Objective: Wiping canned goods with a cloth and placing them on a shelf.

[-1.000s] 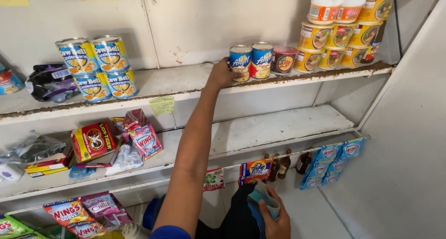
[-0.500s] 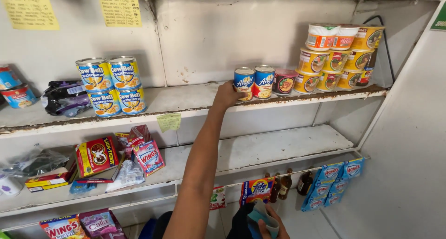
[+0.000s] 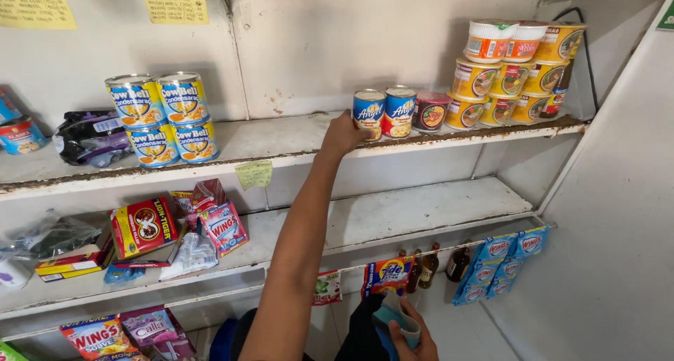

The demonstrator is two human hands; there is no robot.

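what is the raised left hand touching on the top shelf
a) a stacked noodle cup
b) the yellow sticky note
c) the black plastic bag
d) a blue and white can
d) The left hand rests against the blue and white can at the left end of the row of cans on the top shelf, away from the noodle cups.
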